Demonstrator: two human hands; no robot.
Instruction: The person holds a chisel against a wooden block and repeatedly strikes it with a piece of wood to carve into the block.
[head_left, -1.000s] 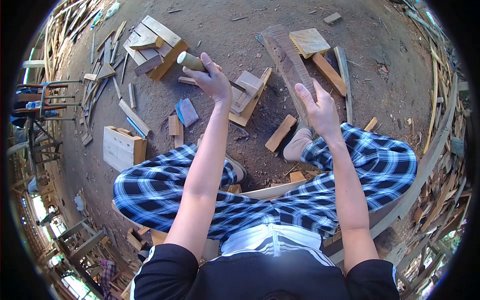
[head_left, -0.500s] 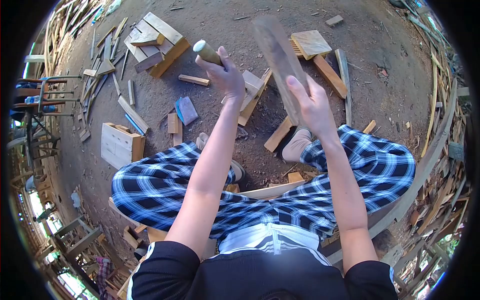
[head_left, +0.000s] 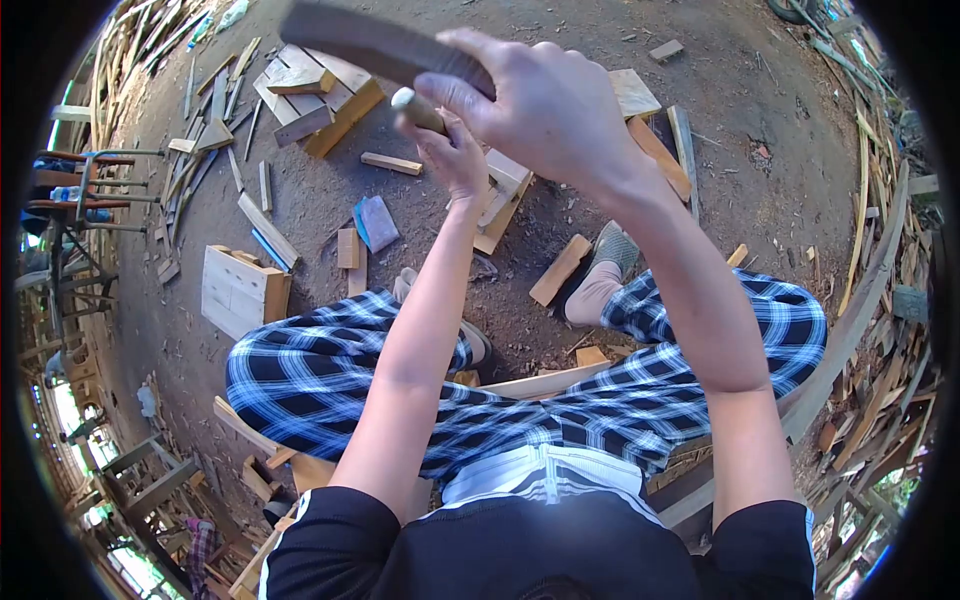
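Note:
My left hand [head_left: 455, 165] is wrapped round a thick round wooden handle [head_left: 420, 111] with a pale, rounded end. The lower part of this tool is hidden behind the hand. Raised close to the camera, my right hand [head_left: 550, 105] grips one end of a long, flat wooden bar [head_left: 370, 45]. The bar points up and left, and it overlaps the area just above the handle in this view. Beneath my left hand, pieces of pale wood [head_left: 500, 215] lie on the ground, partly covered by the hands.
Stacked wooden blocks [head_left: 345, 115] sit at the upper left. A slatted wooden piece [head_left: 240, 290] stands by my left knee. A blue-purple packet [head_left: 377, 222] and a loose block [head_left: 560, 270] lie near my feet. Scrap wood lines both sides.
My right hand has lifted the wooden bar and swung it left, from beside the left hand to above the handle. The left hand stays nearly in place.

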